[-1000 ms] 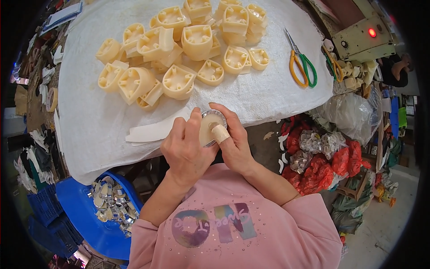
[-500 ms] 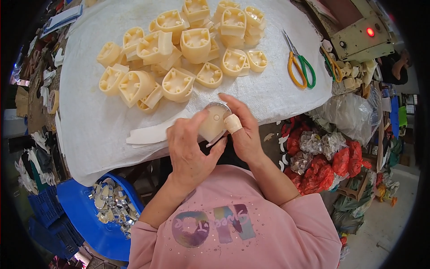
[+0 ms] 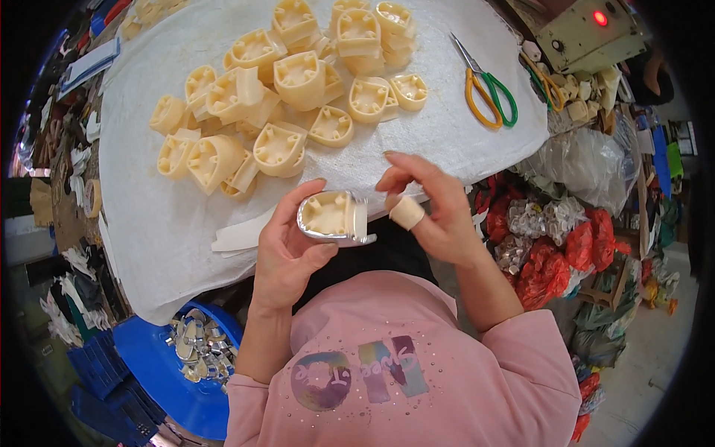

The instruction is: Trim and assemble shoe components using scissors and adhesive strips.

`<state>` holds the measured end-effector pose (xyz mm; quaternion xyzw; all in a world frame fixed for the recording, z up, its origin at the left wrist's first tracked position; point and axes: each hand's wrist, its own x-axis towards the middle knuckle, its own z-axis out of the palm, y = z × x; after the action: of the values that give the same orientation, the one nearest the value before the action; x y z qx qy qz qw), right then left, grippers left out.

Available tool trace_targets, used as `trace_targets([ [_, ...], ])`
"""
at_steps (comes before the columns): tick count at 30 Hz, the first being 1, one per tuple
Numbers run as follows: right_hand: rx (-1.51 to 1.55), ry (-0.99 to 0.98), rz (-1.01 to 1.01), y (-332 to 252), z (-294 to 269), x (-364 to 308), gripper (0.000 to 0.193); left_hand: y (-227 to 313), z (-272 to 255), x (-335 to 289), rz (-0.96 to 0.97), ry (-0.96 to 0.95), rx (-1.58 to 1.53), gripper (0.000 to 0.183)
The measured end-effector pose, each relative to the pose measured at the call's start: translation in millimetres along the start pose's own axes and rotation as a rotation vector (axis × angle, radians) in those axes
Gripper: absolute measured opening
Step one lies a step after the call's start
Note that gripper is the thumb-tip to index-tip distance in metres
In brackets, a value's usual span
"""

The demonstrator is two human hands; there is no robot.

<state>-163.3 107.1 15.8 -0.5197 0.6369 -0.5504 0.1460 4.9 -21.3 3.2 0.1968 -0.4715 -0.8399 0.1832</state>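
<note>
My left hand [image 3: 287, 249] is closed round a cream plastic shoe heel [image 3: 331, 212] with a shiny silver rim. Its hollow, studded side faces up and its straight side points right, just beyond the table's near edge. My right hand [image 3: 433, 205] is off the heel, a little to its right. The fingers there are bent but apart, with nothing seen between them; tan tape wraps the thumb. Past both hands, a pile of plain cream heels [image 3: 279, 145] covers the left and middle of the table. A white strip [image 3: 242, 235] lies beside my left hand.
White sheeting [image 3: 432, 141] covers the table. Scissors [image 3: 488, 93] with orange and green handles lie at the right, near a metal box [image 3: 588, 41] with a red light. A blue tub [image 3: 153, 369] of silvery pieces stands lower left. Red bags [image 3: 544, 276] fill the lower right.
The heel has been turned from its smooth face to its hollow side and moved slightly left. My right hand has let go of it and drawn away to the right.
</note>
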Motion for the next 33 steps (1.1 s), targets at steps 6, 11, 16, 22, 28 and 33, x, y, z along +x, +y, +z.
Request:
trace_targets([
  [6,-0.446,0.417,0.191,56.0,-72.9,3.0,0.029,-1.9,-3.5,-0.7,0.018,0.011,-0.081,0.078],
  [11,-0.941,0.329,0.381,95.1,-140.0,19.5,0.034,-4.3,1.7,2.2,0.004,-0.015,-0.005,0.081],
  [16,-1.005,-0.008,0.478,105.4,-163.6,42.4,0.047,-3.5,9.6,2.2,0.003,-0.044,0.13,0.068],
  [22,-0.468,0.203,0.48,98.2,-148.3,19.2,0.052,-4.7,11.8,9.7,0.212,-0.068,0.818,0.061],
  [28,0.0,0.149,0.574,15.8,-70.0,-71.6,0.076,-10.2,32.5,22.0,0.401,-0.03,1.385,0.064],
  [33,0.097,-0.269,0.661,1.1,-49.1,-101.9,0.058,-21.6,35.5,33.2,0.383,-0.074,1.462,0.06],
])
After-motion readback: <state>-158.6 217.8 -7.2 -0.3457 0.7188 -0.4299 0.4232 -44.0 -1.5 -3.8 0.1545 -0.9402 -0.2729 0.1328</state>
